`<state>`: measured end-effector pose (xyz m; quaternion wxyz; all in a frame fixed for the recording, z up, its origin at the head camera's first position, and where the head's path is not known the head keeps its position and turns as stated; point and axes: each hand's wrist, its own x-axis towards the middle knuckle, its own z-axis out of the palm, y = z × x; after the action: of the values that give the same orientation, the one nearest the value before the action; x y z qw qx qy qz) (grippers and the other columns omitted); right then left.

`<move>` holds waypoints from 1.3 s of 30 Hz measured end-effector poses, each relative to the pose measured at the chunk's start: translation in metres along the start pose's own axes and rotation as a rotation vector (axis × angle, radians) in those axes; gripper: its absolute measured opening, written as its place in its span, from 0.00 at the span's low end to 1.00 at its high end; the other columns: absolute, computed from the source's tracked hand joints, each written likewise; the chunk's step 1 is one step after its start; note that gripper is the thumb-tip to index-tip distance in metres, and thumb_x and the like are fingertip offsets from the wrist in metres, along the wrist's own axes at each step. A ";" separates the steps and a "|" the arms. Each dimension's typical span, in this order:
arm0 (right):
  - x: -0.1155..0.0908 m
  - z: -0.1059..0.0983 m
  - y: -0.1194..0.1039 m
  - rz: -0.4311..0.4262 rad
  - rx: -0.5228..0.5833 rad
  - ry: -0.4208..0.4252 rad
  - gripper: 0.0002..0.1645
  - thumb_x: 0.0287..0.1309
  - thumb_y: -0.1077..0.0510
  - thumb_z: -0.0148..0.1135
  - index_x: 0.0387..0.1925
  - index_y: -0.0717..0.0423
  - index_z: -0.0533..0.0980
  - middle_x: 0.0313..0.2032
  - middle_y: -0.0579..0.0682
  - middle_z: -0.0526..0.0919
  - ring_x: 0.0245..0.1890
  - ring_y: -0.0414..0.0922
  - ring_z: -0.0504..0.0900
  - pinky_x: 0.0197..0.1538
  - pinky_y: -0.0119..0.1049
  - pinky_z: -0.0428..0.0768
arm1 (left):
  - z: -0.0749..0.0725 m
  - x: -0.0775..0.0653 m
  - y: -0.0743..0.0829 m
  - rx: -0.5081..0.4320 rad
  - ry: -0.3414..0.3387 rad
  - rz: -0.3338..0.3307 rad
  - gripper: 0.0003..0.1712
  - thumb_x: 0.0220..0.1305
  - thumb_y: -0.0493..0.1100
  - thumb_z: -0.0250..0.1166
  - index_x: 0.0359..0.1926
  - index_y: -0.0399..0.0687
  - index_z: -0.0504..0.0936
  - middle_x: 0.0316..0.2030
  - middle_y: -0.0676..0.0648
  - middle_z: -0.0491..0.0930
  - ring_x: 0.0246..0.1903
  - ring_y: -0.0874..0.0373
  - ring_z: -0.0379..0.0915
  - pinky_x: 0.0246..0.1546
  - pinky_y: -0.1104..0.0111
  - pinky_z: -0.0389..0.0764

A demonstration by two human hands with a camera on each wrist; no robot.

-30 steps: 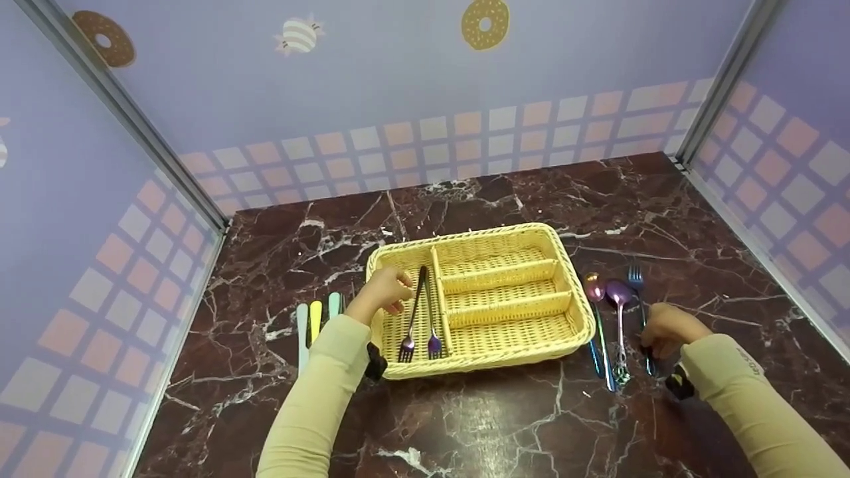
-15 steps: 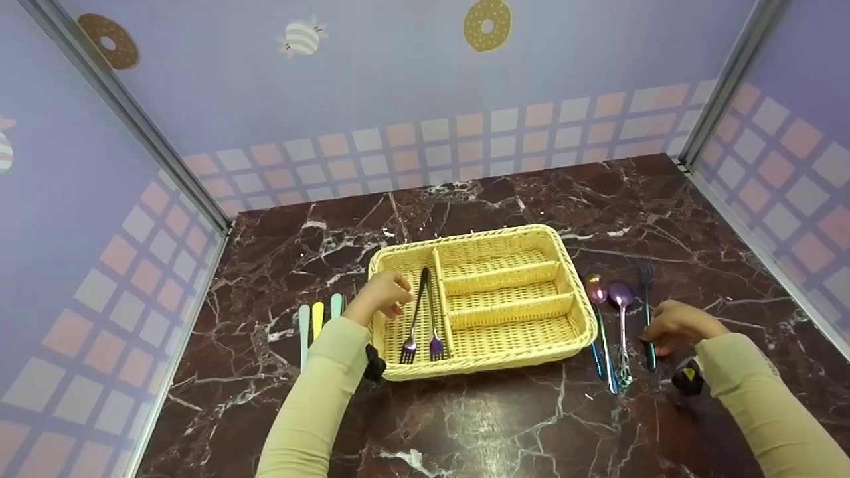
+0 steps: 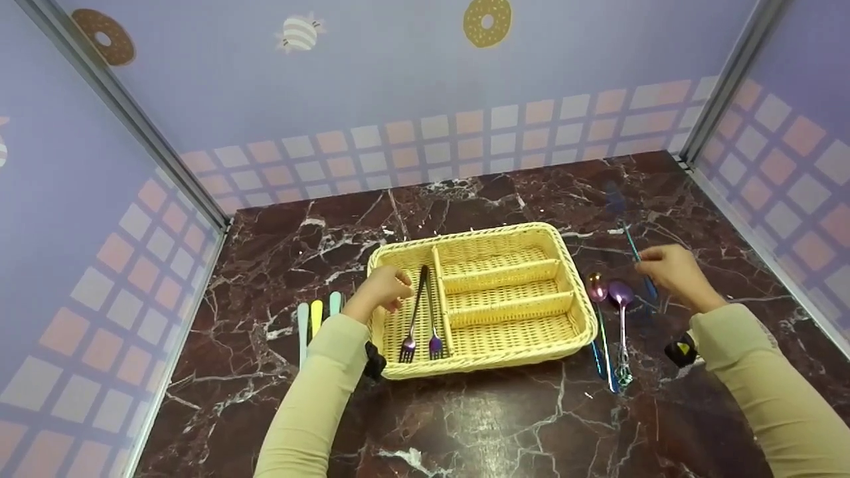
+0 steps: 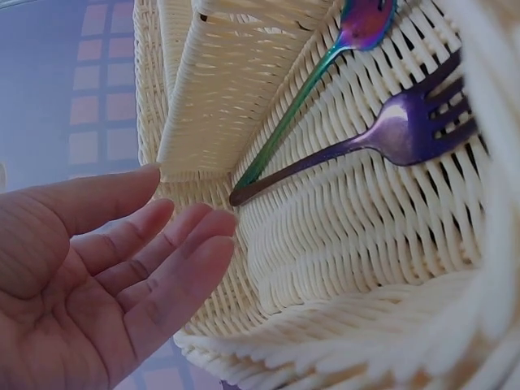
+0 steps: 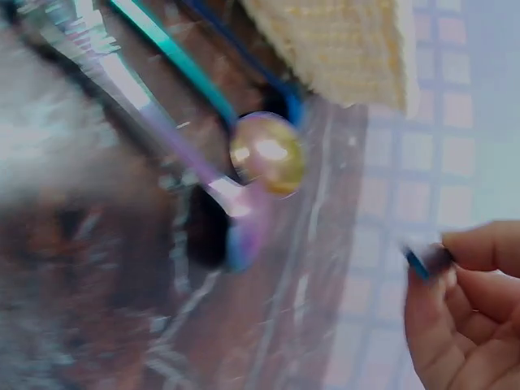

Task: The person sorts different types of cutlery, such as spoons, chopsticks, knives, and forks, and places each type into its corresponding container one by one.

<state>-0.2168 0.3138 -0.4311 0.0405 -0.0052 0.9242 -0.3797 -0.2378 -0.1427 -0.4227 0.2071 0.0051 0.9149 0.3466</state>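
Note:
My right hand (image 3: pixel 677 272) pinches a blue fork (image 3: pixel 632 244) by its handle, raised beyond the spoons; its tines are blurred. In the right wrist view only the short dark-blue handle end (image 5: pixel 424 262) shows between thumb and fingers. My left hand (image 3: pixel 384 292) hovers over the left compartment of a yellow wicker cutlery tray (image 3: pixel 491 365), its fingers relaxed with nothing in them. Two forks lie in that compartment: a purple fork (image 4: pixel 406 126) and one with a green-purple handle (image 4: pixel 296 110). Their handle ends nearly meet, close to my left fingertips.
Right of the tray lie a gold-pink spoon (image 3: pixel 597 289), a purple spoon (image 3: pixel 621 293) with an ornate handle and a blue-handled piece (image 3: pixel 597 362). Left of it are pale blue (image 3: pixel 303 328), yellow (image 3: pixel 317 315) and mint (image 3: pixel 335 303) handles. Patterned walls (image 3: pixel 398 79) enclose the marble table.
My right hand has lifted the blue fork from beside the spoons, moving it up and away toward the back wall. My left hand has stayed over the tray.

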 end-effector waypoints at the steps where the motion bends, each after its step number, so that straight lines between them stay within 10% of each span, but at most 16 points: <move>1: 0.002 0.000 -0.006 -0.041 -0.037 0.042 0.18 0.55 0.63 0.54 0.43 0.74 0.74 0.27 0.64 0.80 0.20 0.38 0.72 0.25 0.32 0.72 | 0.000 0.000 0.002 0.013 0.000 0.005 0.16 0.58 0.37 0.59 0.47 0.34 0.76 0.38 0.37 0.79 0.21 0.55 0.77 0.29 0.62 0.82; 8: 0.012 0.010 -0.047 -0.333 -0.330 0.233 0.12 0.52 0.68 0.56 0.38 0.70 0.79 0.33 0.65 0.79 0.31 0.59 0.77 0.34 0.55 0.74 | 0.007 -0.005 0.030 0.140 0.055 0.184 0.10 0.54 0.34 0.61 0.38 0.33 0.80 0.32 0.41 0.80 0.21 0.59 0.71 0.23 0.73 0.75; 23: 0.019 0.070 -0.112 -0.819 -0.680 0.415 0.10 0.32 0.76 0.53 0.20 0.64 0.75 0.22 0.55 0.71 0.24 0.54 0.70 0.25 0.44 0.68 | 0.041 -0.026 0.091 0.331 0.478 0.809 0.11 0.57 0.32 0.59 0.43 0.37 0.80 0.40 0.43 0.79 0.41 0.52 0.77 0.45 0.68 0.78; 39: 0.007 0.103 -0.142 -1.080 -0.735 0.551 0.06 0.39 0.72 0.59 0.20 0.60 0.76 0.25 0.51 0.73 0.27 0.51 0.72 0.29 0.40 0.67 | 0.061 -0.020 0.100 0.544 0.501 0.778 0.11 0.60 0.28 0.52 0.27 0.39 0.80 0.28 0.46 0.79 0.28 0.54 0.77 0.28 0.71 0.78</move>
<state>-0.2186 0.1403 -0.4050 -0.3932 -0.3799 0.8373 0.0025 -0.2096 -0.0312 -0.3928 -0.1703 0.3142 0.9236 0.1385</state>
